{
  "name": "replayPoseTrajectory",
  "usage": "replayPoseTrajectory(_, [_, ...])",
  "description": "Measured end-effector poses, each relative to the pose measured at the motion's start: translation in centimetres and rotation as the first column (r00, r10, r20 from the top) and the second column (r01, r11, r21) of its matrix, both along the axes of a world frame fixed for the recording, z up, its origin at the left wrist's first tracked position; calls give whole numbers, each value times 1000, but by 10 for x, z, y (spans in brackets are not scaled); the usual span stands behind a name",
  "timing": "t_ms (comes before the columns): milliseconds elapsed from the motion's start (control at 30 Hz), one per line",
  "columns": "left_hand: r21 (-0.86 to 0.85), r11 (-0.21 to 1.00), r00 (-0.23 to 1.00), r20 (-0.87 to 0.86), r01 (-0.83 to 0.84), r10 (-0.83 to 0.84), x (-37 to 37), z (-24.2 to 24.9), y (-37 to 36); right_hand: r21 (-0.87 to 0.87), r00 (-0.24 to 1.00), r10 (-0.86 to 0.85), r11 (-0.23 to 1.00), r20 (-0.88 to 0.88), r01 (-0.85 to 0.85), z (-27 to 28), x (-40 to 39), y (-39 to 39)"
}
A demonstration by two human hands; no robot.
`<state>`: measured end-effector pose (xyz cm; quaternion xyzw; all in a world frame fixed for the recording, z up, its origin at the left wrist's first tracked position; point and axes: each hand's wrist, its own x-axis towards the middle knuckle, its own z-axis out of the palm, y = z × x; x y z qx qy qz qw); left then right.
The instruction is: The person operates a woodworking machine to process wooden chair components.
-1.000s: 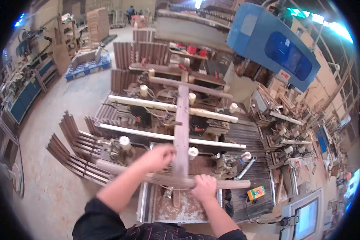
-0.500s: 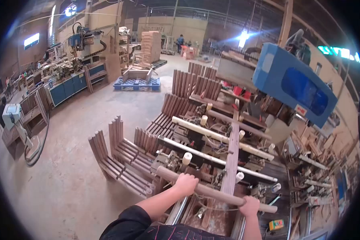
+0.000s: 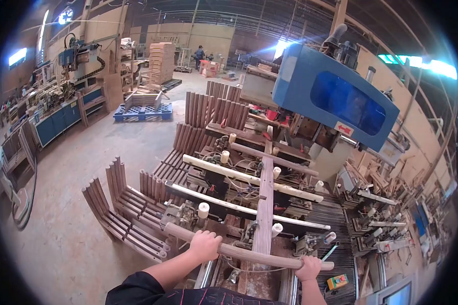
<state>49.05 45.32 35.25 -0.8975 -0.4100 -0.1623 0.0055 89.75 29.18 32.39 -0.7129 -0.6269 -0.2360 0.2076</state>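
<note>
A long round wooden bar lies crosswise at the near end of the machine bed. My left hand is wrapped round it left of its middle, and my right hand grips it close to its right end. Beyond the bar, a flat wooden board runs away from me, its near end close to the bar. A white cylindrical clamp pad stands beyond my left hand, and another is to the right of the board.
A blue machine head hangs at the upper right. Racks of wooden bars stand on the left. A green and yellow control box sits near my right hand. Farther off are a blue pallet and a person.
The whole view has turned right, so the machine and racks appear farther left. Both my hands still hold the bar, which lies in about the same place on the machine.
</note>
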Motion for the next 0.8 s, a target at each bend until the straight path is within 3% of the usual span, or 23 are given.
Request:
replayPoseTrajectory(267, [95, 995, 990, 131, 29, -42, -3, -6, 0, 35, 999, -9, 999, -40, 10, -5, 0, 1])
replayPoseTrajectory(400, [62, 996, 989, 128, 61, -68, -3, -6, 1, 20, 998, -51, 998, -43, 52, -6, 1, 1])
replayPoseTrajectory(467, [134, 990, 985, 166, 35, -57, -2, -9, 1, 38, 998, -59, 998, -17, 59, -12, 4, 2])
replayPoseTrajectory(800, [185, 981, 967, 235, 60, -103, -3, -14, 1, 33, 998, -64, 997, -6, 65, -8, 0, 0])
